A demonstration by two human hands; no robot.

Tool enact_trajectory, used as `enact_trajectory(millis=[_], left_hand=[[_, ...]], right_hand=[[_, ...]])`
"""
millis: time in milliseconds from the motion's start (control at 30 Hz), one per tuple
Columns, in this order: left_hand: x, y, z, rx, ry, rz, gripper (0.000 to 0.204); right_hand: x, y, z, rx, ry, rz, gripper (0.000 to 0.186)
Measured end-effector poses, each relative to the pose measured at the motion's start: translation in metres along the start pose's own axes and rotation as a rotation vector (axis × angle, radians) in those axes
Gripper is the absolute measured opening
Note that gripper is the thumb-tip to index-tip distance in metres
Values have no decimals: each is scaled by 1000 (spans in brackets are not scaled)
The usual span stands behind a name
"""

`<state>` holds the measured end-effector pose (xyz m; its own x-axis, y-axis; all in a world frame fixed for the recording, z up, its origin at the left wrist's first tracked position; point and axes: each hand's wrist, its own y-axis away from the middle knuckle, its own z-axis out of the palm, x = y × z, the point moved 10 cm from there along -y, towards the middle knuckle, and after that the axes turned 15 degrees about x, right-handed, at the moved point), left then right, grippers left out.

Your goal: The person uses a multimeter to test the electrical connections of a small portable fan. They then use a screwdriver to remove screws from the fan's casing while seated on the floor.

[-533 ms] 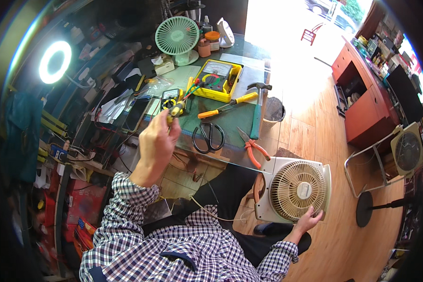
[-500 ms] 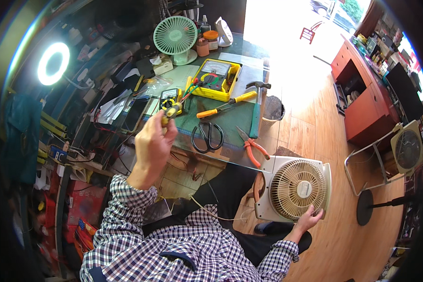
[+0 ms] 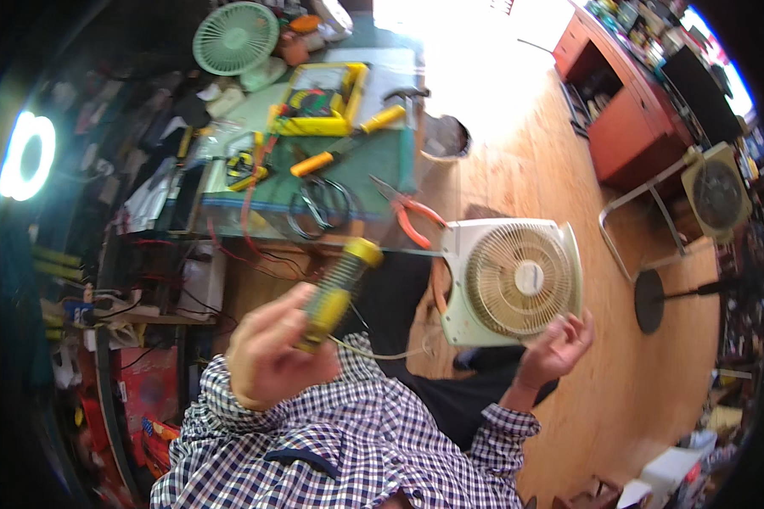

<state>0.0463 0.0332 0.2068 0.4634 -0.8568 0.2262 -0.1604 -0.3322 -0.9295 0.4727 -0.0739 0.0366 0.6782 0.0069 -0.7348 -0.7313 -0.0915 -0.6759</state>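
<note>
My left hand (image 3: 276, 348), raised in front of my chest, is closed around a yellow-and-black ribbed handle (image 3: 341, 288) that looks like a screwdriver's; no blade shows. A white box fan (image 3: 528, 276) with a round grille leans by the table's near right corner, over my leg. At its lower right edge is my right hand (image 3: 558, 346), fingers apart and curled a little; whether they touch the casing I cannot tell. A pale cord (image 3: 382, 355) runs from the fan toward my lap. Orange-handled pliers (image 3: 412, 215) lie at the table edge beside the fan.
On the green-topped table (image 3: 267, 197) lie black scissors (image 3: 321, 209), an orange-handled screwdriver (image 3: 323, 159), a hammer (image 3: 407, 140) and yellow meters (image 3: 318, 102). A green fan (image 3: 236, 38) stands behind them. Right of the table is a bin (image 3: 446, 138).
My left hand has come down and nearer with the yellow-and-black handle. The fingers of my right hand have loosened from the fan's edge. The whole view has shifted, moving the table up and left.
</note>
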Motion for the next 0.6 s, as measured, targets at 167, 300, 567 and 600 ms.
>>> enact_trajectory(millis=[167,300,567,600], left_hand=[[75,53,106,-142,537,-98,48],[116,63,142,-229,725,-96,41],[53,152,238,-395,842,-830,44],[22,208,257,-498,629,-1055,46]], right_hand=[[-159,30,16,-581,-251,-445,32],[-176,32,6,-863,-114,-591,35],[-105,5,-60,-610,116,-123,46],[-94,5,-69,-528,97,-13,50]])
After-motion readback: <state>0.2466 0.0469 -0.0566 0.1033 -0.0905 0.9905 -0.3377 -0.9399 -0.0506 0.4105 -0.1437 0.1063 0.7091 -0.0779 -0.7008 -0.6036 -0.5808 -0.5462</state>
